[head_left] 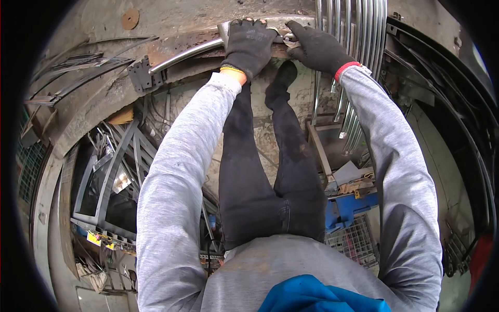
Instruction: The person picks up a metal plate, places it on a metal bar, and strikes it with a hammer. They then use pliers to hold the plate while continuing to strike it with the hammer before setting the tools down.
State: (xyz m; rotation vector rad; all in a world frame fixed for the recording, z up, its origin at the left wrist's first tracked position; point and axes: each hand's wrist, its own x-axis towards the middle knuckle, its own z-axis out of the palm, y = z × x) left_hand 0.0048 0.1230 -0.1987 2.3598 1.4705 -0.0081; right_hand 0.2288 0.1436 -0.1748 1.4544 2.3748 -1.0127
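Observation:
My left hand (250, 48), in a dark work glove with bare fingertips, is closed over a shiny metal tube (189, 55) at the bench edge. The tube's curved length runs out to the left, and a short upright metal piece (224, 32) meets it beside the hand. On the right, my right hand (321, 50), also gloved, has its fingers and thumb around a small metal part (289, 39) near the tube's right side. What that part is, I cannot make out. The glove covers the tube's middle.
Several long shiny tubes (358, 31) overhang the bench (182, 18) to the right. A dark hinged-looking block (141, 75) and thin curved strips (104, 65) lie left. Below left are metal frames (106, 192); below right, a blue box (345, 210) and wire basket (357, 240).

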